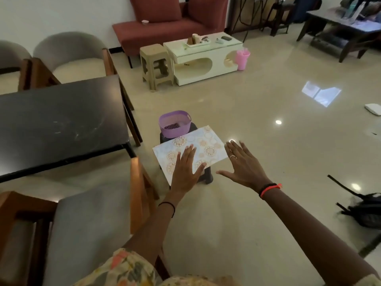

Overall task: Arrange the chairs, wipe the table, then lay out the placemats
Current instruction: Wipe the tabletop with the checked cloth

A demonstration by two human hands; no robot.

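On the stool (206,176), pale floral placemat (208,150)

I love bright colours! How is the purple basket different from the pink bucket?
The purple basket is wide and low; the pink bucket is tall and narrow. The purple basket sits on a dark stool; the pink bucket stands on the floor by the white table. Both are open-topped.
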